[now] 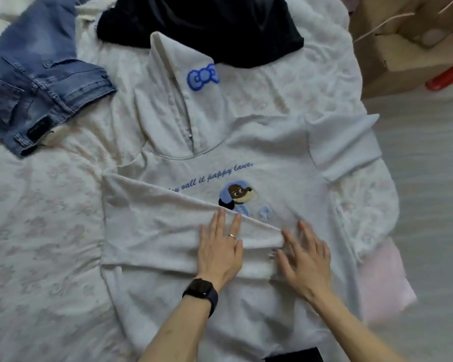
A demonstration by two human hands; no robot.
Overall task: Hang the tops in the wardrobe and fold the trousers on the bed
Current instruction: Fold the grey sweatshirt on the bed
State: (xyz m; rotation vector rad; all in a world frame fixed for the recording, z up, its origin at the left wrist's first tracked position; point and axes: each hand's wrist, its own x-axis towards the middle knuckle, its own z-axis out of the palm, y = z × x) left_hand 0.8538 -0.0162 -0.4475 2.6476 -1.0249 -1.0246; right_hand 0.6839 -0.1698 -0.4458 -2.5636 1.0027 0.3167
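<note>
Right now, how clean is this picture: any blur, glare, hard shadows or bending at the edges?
Head view: soft, even light, no glare, only faint shadows; the right hand is smeared by motion blur, the left hand is sharper; the lettering on the hoodie looks soft; the right edge of the bed bows, as a wide-angle lens would make it.

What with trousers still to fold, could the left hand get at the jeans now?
Probably yes: the jeans lie uncovered on that side, and the left hand only presses flat on the hoodie sleeve, holding nothing.
</note>
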